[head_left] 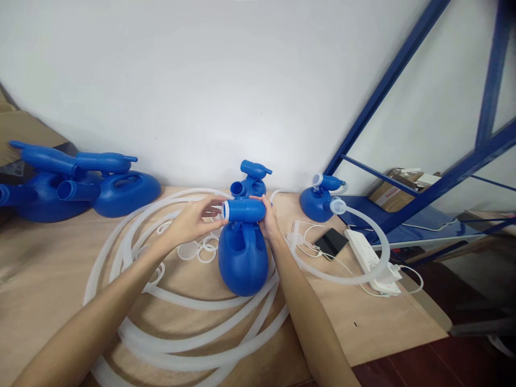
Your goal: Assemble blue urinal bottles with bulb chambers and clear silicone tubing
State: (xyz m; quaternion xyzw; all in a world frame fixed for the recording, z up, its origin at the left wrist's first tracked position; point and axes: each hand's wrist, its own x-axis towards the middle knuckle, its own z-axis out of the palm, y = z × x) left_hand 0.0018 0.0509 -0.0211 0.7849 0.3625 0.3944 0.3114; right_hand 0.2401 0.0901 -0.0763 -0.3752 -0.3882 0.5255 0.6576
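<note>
In front of me a blue plastic jug (pixel 243 263) with a moulded handle stands on the table. Lying across its top is a blue bottle-shaped tube (pixel 246 210), its mouth to the left, with a white ring (pixel 226 210) around the rim. My left hand (pixel 197 219) pinches that ring between thumb and fingers. Wrapped about the tube's right end is my right hand (pixel 270 216), its fingers partly hidden. Loose white rings (pixel 207 250) and a clear round disc (pixel 188 250) lie left of the jug.
Coiled translucent hose (pixel 169 344) surrounds the jug. More blue jugs stand at left (pixel 127 196), behind (pixel 253 187) and right (pixel 314 204), the last with a hose (pixel 387 242) attached. A phone (pixel 331 243), power strip (pixel 365 252) and blue metal shelf (pixel 407 215) are at right.
</note>
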